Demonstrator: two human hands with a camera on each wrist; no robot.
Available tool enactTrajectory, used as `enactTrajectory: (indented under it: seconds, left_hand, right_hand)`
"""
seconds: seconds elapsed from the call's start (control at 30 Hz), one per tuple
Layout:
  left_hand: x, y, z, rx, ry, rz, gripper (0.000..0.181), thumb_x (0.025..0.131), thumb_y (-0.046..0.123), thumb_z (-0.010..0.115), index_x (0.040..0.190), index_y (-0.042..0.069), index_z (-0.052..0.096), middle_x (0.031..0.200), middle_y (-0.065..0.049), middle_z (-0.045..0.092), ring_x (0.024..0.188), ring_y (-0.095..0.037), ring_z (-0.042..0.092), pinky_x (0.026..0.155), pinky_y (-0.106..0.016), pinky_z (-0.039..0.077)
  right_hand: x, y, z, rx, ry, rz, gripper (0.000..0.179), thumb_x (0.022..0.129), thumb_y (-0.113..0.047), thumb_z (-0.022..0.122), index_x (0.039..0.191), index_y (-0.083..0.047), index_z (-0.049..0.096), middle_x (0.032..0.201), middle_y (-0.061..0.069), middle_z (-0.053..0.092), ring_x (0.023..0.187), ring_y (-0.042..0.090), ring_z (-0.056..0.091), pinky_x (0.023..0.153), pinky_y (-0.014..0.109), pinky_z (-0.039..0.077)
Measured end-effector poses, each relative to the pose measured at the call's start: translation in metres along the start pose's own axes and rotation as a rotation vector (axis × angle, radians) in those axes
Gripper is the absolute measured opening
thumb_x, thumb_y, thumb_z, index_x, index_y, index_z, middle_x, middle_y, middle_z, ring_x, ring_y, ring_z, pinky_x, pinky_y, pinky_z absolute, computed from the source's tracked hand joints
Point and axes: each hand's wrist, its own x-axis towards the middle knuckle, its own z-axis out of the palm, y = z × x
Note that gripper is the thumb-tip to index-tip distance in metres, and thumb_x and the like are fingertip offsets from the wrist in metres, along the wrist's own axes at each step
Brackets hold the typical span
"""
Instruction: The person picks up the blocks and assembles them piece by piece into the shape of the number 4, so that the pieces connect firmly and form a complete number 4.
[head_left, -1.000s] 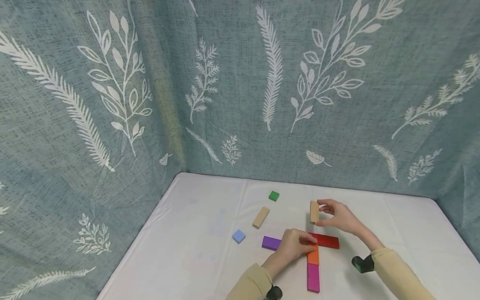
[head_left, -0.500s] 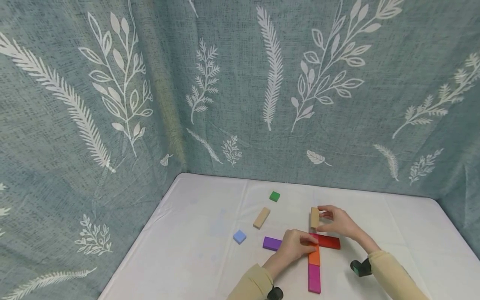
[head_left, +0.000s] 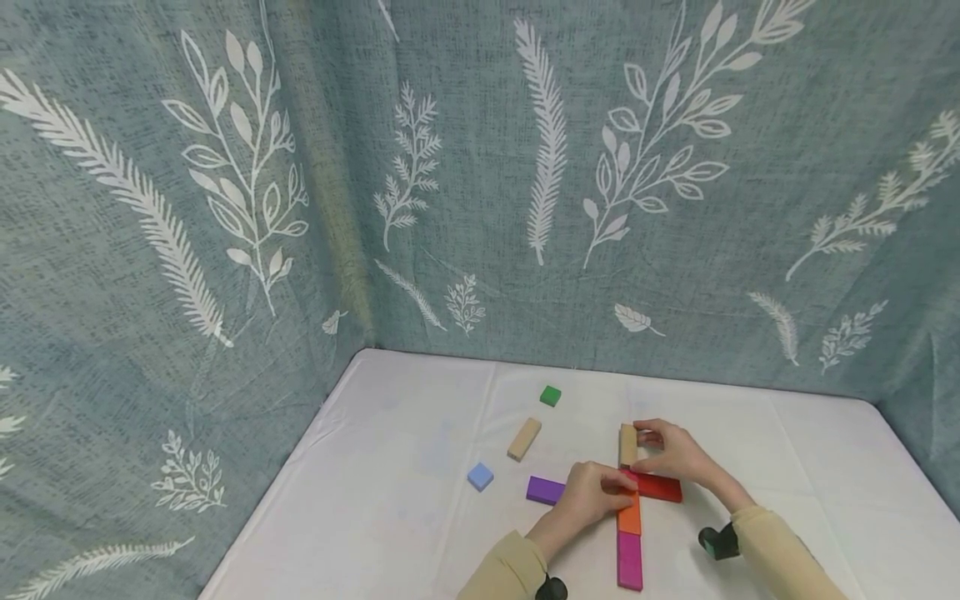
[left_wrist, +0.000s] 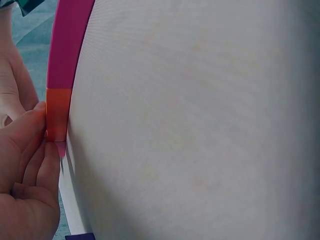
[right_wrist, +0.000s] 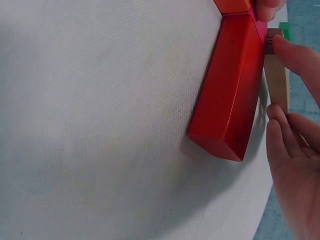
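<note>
A white table (head_left: 405,475) is supporting several blocks. The left hand (head_left: 587,500) is touching the orange block (head_left: 630,522); whether it is pinching cannot be told. The right hand (head_left: 678,457), nearer, is gripping the tan block (head_left: 627,446) on its left, whose long axis is pointing away from the person, just beyond the pink block (right_wrist: 260,26).

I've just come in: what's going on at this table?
A person's right hand holds a pale oblong wooden block by the far end of a row of coloured blocks. Their left hand touches the row's oblong orange block. A second oblong wooden block, a square blue block and a square green block lie apart.
</note>
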Motion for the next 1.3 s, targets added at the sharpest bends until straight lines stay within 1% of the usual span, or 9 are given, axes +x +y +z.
enactTrajectory:
  seconds: [0.3,0.57,0.8,1.07,1.17,1.3]
  left_hand:
    - [0.0006,0.0002,0.0006,0.0,0.008,0.006,0.012,0.076,0.012,0.078,0.088,0.012,0.078,0.085,0.004,0.076,0.091,0.003,0.065,0.085,-0.013,0.047]
    - [0.0006,0.0009,0.0005,0.008,0.01,0.01,0.012,0.076,0.012,0.078,0.088,0.013,0.078,0.085,0.005,0.076,0.091,0.003,0.065,0.085,-0.013,0.047]
    - [0.0011,0.001,0.0008,0.011,0.01,0.0,0.012,0.076,0.012,0.078,0.088,0.013,0.078,0.086,0.005,0.075,0.091,0.003,0.064,0.086,-0.013,0.047]
    - [0.0005,0.0004,0.001,0.022,0.024,0.041,0.013,0.075,0.011,0.079,0.088,0.012,0.078,0.085,0.003,0.076,0.09,0.0,0.066,0.083,-0.012,0.048]
    - [0.0013,-0.0003,0.0016,0.015,0.016,0.025,0.013,0.075,0.011,0.079,0.088,0.012,0.078,0.086,0.004,0.076,0.09,0.001,0.066,0.084,-0.012,0.047]
    - [0.0009,0.0,0.0011,0.004,0.013,0.022,0.013,0.076,0.011,0.078,0.089,0.012,0.078,0.086,0.004,0.076,0.09,0.003,0.065,0.084,-0.013,0.047]
  right_hand:
    - [0.002,0.001,0.0005,-0.016,-0.018,-0.027,0.068,0.071,-0.015,0.082,0.126,0.01,0.051,0.115,0.022,0.063,0.106,0.034,0.061,0.094,0.051,0.05]
    - [0.0032,0.0007,0.0012,-0.024,-0.03,-0.005,0.068,0.072,-0.014,0.081,0.127,0.01,0.05,0.114,0.021,0.063,0.106,0.035,0.061,0.095,0.05,0.05]
    - [0.0038,-0.0002,0.0002,-0.036,-0.042,0.002,0.068,0.072,-0.015,0.081,0.127,0.009,0.05,0.114,0.022,0.063,0.107,0.036,0.061,0.094,0.051,0.05]
    - [0.0041,0.001,-0.0009,-0.025,-0.051,-0.009,0.068,0.072,-0.015,0.081,0.127,0.01,0.05,0.116,0.024,0.062,0.108,0.037,0.06,0.095,0.051,0.049]
    - [0.0041,0.0015,-0.0008,-0.016,-0.054,-0.013,0.069,0.072,-0.015,0.081,0.128,0.01,0.049,0.117,0.024,0.062,0.108,0.037,0.06,0.096,0.052,0.048]
    - [0.0041,0.0025,0.0001,-0.013,-0.054,-0.014,0.069,0.072,-0.016,0.081,0.128,0.01,0.049,0.117,0.024,0.061,0.108,0.037,0.06,0.095,0.052,0.049]
